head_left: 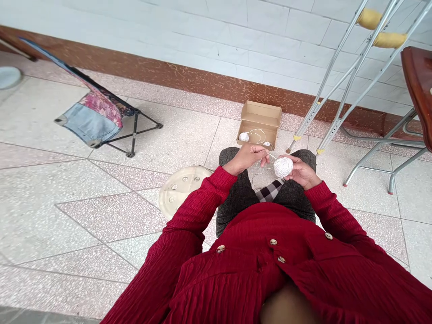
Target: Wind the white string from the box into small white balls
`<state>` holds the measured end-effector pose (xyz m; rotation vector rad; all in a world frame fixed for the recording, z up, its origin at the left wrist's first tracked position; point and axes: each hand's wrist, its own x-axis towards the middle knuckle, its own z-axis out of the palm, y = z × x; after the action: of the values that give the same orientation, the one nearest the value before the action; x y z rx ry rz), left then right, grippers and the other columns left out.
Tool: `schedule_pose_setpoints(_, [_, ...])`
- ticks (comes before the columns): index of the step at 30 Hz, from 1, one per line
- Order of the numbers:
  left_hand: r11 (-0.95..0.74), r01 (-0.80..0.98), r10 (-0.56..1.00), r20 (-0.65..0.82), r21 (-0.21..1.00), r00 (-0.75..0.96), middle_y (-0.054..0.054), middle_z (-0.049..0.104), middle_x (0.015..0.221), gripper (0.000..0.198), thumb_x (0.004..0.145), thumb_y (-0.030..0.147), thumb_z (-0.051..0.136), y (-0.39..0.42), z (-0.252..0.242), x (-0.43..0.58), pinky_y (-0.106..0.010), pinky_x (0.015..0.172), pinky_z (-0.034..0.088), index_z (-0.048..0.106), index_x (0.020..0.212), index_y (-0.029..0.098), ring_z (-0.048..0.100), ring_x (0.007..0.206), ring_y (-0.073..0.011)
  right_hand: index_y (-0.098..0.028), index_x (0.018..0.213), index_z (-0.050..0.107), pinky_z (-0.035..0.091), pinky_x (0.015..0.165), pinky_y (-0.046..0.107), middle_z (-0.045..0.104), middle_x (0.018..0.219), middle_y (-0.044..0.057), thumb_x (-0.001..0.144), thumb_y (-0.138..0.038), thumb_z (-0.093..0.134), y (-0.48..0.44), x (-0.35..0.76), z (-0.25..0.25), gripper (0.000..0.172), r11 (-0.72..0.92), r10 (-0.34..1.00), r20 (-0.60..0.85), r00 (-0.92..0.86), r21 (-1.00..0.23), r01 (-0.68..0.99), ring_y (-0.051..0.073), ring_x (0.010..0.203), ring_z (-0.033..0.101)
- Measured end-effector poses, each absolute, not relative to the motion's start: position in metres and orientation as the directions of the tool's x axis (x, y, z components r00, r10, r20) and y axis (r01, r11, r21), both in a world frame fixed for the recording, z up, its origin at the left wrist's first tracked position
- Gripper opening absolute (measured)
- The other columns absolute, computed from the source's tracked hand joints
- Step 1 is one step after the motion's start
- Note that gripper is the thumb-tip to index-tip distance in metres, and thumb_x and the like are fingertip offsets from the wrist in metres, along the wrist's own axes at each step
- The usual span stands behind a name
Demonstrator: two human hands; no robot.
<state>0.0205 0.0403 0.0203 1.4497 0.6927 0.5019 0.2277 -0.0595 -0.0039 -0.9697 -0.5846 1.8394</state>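
Observation:
A ball of white yarn rests in my right hand, whose fingers wrap its right side above my lap. To its left, my left hand pinches a strand of the same yarn, which runs taut to the ball. Loose yarn hangs down between my knees. Beyond my hands, an open cardboard box stands on the floor with its lid tilted back. Inside lie a smaller white yarn ball, a little white bundle and some loose strands.
Crutches with yellow padding lean on the tiled wall at the right. Beside them is a brown seat on metal legs. A folding chair stands at the left. A round cream stool top is near my left knee.

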Motion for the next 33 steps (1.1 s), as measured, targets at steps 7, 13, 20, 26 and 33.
schedule_pose_setpoints(7, [0.284, 0.003, 0.546, -0.164, 0.959, 0.822, -0.005, 0.069, 0.063, 0.03, 0.086, 0.037, 0.063, 0.028, 0.022, 0.025, -0.029, 0.073, 0.049, 0.067, 0.07, 0.012, 0.06, 0.056, -0.0106, -0.021, 0.1, 0.069, 0.042, 0.041, 0.018, 0.07, 0.076, -0.001, 0.064, -0.017, 0.074, -0.049, 0.236, -0.014, 0.037, -0.33, 0.926, -0.368, -0.084, -0.679, -0.655, 0.009, 0.051, 0.053])
schedule_pose_setpoints(13, [0.321, -0.05, 0.64, -0.178, 0.946, 0.747, 0.0, 0.058, 0.048, 0.031, 0.086, 0.036, 0.058, 0.021, 0.005, 0.027, -0.03, 0.082, 0.049, 0.064, 0.065, 0.014, 0.068, 0.071, -0.0157, -0.021, 0.107, 0.069, 0.046, 0.045, 0.022, 0.07, 0.078, 0.0, 0.066, -0.021, 0.075, -0.047, 0.227, -0.002, 0.041, -0.276, 0.957, -0.274, -0.093, -0.769, -0.576, 0.012, 0.055, 0.057])
schedule_pose_setpoints(20, [0.27, -0.012, 0.603, -0.159, 0.963, 0.782, -0.002, 0.064, 0.054, 0.034, 0.088, 0.039, 0.057, 0.019, 0.001, 0.034, -0.03, 0.083, 0.05, 0.063, 0.065, 0.014, 0.068, 0.072, -0.0158, -0.024, 0.105, 0.069, 0.046, 0.046, 0.024, 0.071, 0.081, 0.0, 0.065, -0.028, 0.08, -0.048, 0.224, 0.012, 0.041, -0.226, 0.972, -0.231, -0.051, -0.848, -0.479, 0.012, 0.054, 0.056])
schedule_pose_setpoints(26, [0.252, 0.004, 0.613, -0.163, 0.968, 0.773, -0.002, 0.064, 0.056, 0.034, 0.09, 0.041, 0.057, 0.008, 0.0, 0.029, -0.027, 0.075, 0.05, 0.065, 0.073, 0.013, 0.068, 0.069, -0.015, -0.023, 0.1, 0.069, 0.05, 0.055, 0.024, 0.069, 0.088, 0.0, 0.069, -0.031, 0.08, -0.034, 0.231, 0.021, 0.034, -0.111, 0.979, -0.175, 0.105, -0.887, -0.447, 0.011, 0.063, 0.058])
schedule_pose_setpoints(33, [-0.043, 0.196, 0.522, -0.145, 0.98, 0.841, 0.0, 0.065, 0.057, 0.033, 0.092, 0.029, 0.051, 0.008, 0.003, 0.029, -0.022, 0.071, 0.047, 0.065, 0.066, 0.014, 0.066, 0.067, -0.012, -0.024, 0.108, 0.068, 0.041, 0.045, 0.02, 0.06, 0.098, 0.001, 0.072, -0.029, 0.076, -0.007, 0.226, -0.005, 0.038, -0.03, 0.97, -0.011, 0.243, -0.997, 0.072, 0.006, 0.055, 0.051])
